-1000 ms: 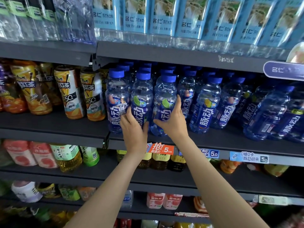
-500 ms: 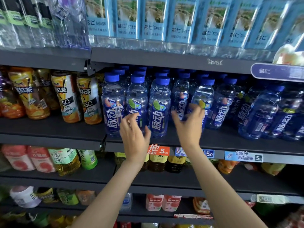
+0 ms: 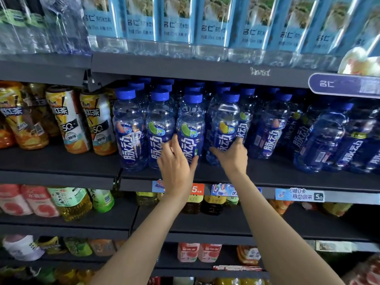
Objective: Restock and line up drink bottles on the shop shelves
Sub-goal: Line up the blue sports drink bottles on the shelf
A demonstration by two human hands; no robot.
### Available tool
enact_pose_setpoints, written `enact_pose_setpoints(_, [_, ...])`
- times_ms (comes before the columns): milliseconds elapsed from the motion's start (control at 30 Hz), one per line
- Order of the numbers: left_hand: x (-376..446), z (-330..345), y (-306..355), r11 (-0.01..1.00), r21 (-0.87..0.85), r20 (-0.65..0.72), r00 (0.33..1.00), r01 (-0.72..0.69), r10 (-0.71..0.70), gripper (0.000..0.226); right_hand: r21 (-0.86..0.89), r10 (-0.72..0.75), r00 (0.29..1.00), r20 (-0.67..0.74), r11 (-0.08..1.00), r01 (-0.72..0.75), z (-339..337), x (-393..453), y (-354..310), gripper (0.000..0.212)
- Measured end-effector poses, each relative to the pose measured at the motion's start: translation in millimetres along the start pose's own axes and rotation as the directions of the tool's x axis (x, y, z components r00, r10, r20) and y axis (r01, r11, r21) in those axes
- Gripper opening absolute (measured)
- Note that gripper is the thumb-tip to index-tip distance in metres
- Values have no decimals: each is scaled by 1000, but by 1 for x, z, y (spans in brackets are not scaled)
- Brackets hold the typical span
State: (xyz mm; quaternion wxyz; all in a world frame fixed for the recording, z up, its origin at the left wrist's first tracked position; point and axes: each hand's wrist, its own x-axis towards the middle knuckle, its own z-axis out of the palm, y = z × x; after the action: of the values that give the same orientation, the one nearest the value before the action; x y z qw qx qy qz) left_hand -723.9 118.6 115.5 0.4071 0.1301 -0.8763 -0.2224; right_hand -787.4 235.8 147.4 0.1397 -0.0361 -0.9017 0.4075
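Your right hand [image 3: 230,156] is wrapped round the lower body of the fourth blue-capped bottle [image 3: 225,128], thumb on the near face and fingers curled behind it; it leans slightly toward your left hand and looks drawn forward of the darker bottles to the right of that hand. Your left hand [image 3: 176,161] lies half open against the third bottle [image 3: 190,128], fingers spread on its label, bracing rather than gripping; whether the thumb closes round it I cannot tell. The front row stands at the shelf lip [image 3: 287,183], just above your wrists; that is the risk as I judge it. Pull the tilted bottle further and its base may clear the edge and drop; push it back crooked and it may knock the packed bottles behind; the smooth film label could also slip in a low grip. The iced-tea bottles [image 3: 67,120], well to the left of your left hand, are out of harm's way.
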Motion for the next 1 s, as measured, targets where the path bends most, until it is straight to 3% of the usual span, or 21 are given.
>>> enact_pose_setpoints(233, [1, 1, -1, 1000, 16, -24, 999, -25, 25, 71, -17, 5, 999, -43, 1000, -6, 14, 3, -13, 62])
enact_pose_setpoints(433, [0, 1, -2, 999, 27, -35, 999, -28, 29, 71, 8, -23, 996, 81, 1000, 22, 12, 11, -10, 68])
enact_pose_setpoints(900, [-1, 0, 2, 1000, 17, 17, 1000, 5, -5, 72, -44, 37, 990, 137, 999, -31, 19, 24, -25, 66])
enact_pose_setpoints(1000, [-1, 0, 1, 1000, -8, 45, 999, 11, -11, 71, -20, -19, 987, 159, 1000, 22, 16, 28, -16, 72])
